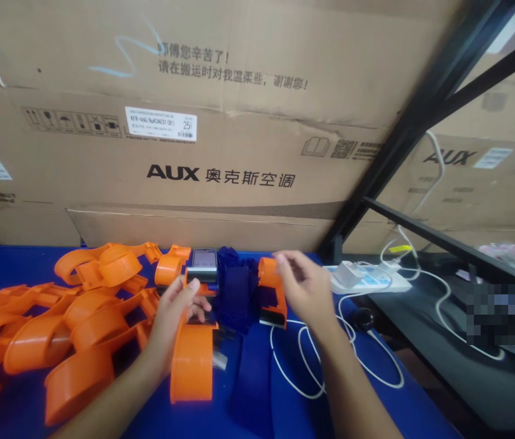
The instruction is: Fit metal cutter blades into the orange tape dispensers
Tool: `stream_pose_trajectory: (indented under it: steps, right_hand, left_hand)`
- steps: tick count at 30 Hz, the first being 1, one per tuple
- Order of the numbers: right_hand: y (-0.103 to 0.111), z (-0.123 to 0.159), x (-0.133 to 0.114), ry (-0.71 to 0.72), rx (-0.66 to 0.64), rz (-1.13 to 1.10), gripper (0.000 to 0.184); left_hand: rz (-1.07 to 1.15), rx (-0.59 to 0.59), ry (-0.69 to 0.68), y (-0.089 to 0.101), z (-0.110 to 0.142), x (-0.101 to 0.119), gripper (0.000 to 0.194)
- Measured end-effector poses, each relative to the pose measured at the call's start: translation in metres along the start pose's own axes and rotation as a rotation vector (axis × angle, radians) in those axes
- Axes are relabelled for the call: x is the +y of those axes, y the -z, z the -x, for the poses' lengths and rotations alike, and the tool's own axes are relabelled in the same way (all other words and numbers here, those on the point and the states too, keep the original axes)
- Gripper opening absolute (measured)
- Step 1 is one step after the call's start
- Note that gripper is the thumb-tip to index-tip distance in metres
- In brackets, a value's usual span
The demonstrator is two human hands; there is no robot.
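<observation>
My left hand (179, 308) is closed around the frame of an orange tape dispenser (192, 366); its wide ring hangs toward me, and a black toothed cutter piece (201, 274) shows above my thumb. My right hand (300, 281) pinches a second orange tape dispenser (281, 296) at its upper end, with a black toothed edge at its lower end. Between the two hands lies a heap of dark blue pieces (237, 286). Below my left hand, a small silvery piece (220, 361) is partly hidden beside the orange ring.
Several orange tape dispensers (81, 378) are piled on the left of the blue table (294, 402). A phone (205, 258) lies behind my left hand. At right are a white power strip (376, 279), looping white cables and a black rack post (389, 134). A large cardboard box (239, 213) stands behind.
</observation>
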State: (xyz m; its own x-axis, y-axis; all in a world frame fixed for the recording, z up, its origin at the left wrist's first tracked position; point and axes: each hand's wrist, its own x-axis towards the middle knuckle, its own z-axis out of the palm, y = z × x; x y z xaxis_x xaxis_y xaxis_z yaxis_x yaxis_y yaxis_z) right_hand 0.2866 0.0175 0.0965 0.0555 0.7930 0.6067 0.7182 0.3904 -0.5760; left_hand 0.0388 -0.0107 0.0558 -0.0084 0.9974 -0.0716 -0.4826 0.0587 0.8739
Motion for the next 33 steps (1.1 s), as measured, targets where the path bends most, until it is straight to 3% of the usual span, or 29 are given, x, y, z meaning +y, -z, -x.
stream_pose_trajectory:
  steps: [3,6,10,24,30,33]
  right_hand:
    - [-0.024,0.023,-0.034,0.268,-0.219,-0.183,0.037]
    - [-0.048,0.042,-0.051,0.313,-0.147,-0.162,0.046]
    - [-0.064,0.053,-0.051,0.370,-0.027,-0.087,0.039]
    - [-0.068,0.060,-0.045,0.448,-0.064,-0.020,0.039]
    - [-0.067,0.058,-0.046,0.426,-0.084,-0.060,0.036]
    - [-0.066,0.053,-0.043,0.420,-0.126,-0.103,0.040]
  left_hand:
    - [0.005,-0.056,0.010,-0.005,0.008,0.002,0.048]
    - [0.034,-0.073,-0.002,-0.009,0.015,0.003,0.042]
    - [0.052,-0.068,0.024,-0.008,0.015,0.001,0.035]
    - [-0.174,-0.040,-0.023,-0.008,0.017,0.002,0.034]
    - [-0.151,-0.054,0.015,-0.006,0.015,0.001,0.037]
    - [-0.054,-0.016,0.099,-0.004,0.012,0.001,0.037]
